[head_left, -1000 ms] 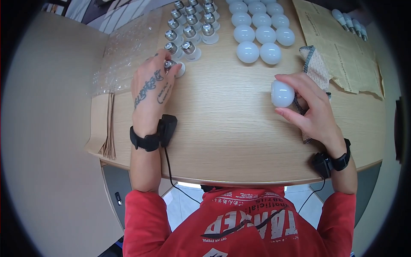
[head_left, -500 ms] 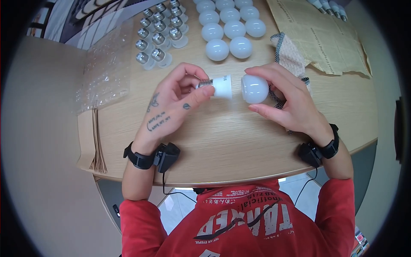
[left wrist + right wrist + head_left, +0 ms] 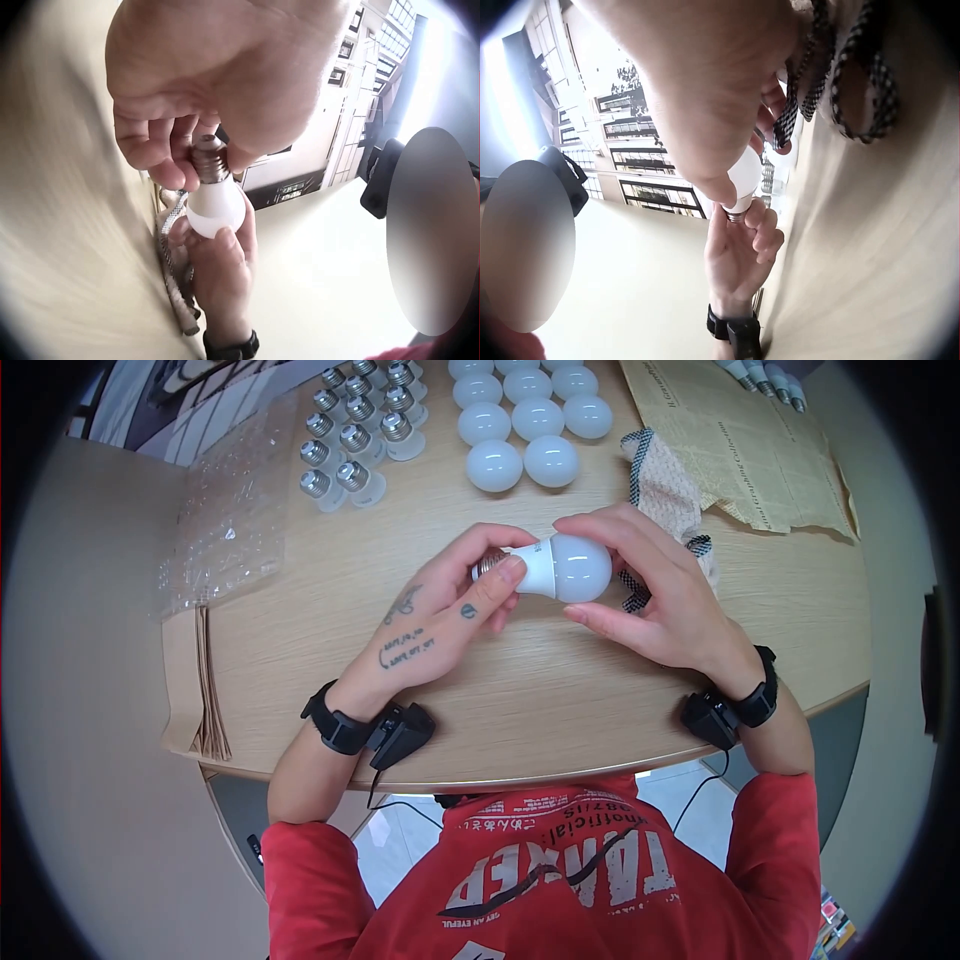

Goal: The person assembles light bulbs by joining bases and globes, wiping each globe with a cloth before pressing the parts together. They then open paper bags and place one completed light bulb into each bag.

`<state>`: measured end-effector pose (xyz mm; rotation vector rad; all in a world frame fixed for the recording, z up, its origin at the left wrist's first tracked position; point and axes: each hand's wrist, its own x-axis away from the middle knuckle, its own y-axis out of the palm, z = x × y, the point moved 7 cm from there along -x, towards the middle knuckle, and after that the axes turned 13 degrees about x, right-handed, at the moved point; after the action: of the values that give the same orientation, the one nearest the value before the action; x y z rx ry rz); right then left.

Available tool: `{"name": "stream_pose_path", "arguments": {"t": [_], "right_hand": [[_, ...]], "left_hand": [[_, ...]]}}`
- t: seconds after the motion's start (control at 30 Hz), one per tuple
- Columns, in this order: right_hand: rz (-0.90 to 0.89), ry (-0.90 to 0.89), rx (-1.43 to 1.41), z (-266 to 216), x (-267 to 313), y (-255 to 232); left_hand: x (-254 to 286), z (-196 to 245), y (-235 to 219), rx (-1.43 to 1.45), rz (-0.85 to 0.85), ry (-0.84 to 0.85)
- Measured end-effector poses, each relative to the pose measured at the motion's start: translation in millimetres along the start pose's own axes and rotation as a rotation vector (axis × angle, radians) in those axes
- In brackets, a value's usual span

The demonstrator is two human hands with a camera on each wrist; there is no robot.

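Over the middle of the table, both hands hold the two parts of a light bulb, brought together end to end. My left hand (image 3: 440,615) grips the white bulb base (image 3: 537,568) around its metal screw cap (image 3: 210,161), thumb along the side. From the other side my right hand (image 3: 672,605) holds the frosted round cover (image 3: 583,568) between thumb and fingers. The cover's rim meets the wide end of the base, and the bulb lies sideways. In the right wrist view, part of the cover is hidden behind the right hand.
Several bulb bases (image 3: 354,478) stand cap up at the back left, beside rows of round white covers (image 3: 494,466). Bubble wrap (image 3: 225,530) and folded brown paper (image 3: 185,685) lie left. A checked-edge cloth (image 3: 665,485), printed kraft paper (image 3: 745,450) and several finished bulbs (image 3: 777,380) lie right.
My left hand has picked up a bulb base from the front of its group and carried it rightward to the middle. The right hand has brought the cover leftward, and the two parts now meet.
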<state>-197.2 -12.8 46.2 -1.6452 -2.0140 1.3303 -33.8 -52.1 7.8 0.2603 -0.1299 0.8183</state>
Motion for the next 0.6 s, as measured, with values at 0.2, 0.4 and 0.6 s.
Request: {"name": "stream_pose_path", "arguments": {"t": [0.2,0.4,0.6], "right_hand": [[-0.042,-0.027,0.022,2.0,2.0,8.1],[-0.091,0.002,-0.035,2.6,7.1,16.0],[-0.101,0.015,-0.033,3.2,6.6,15.9]], "left_hand": [[-0.9,-11.5,8.8,0.089,-0.070,-0.033],[1.5,-14.4,21.0,0.115,-0.124,-0.056],[2.1,-16.6,23.5,0.157,-0.122,-0.035]]}}
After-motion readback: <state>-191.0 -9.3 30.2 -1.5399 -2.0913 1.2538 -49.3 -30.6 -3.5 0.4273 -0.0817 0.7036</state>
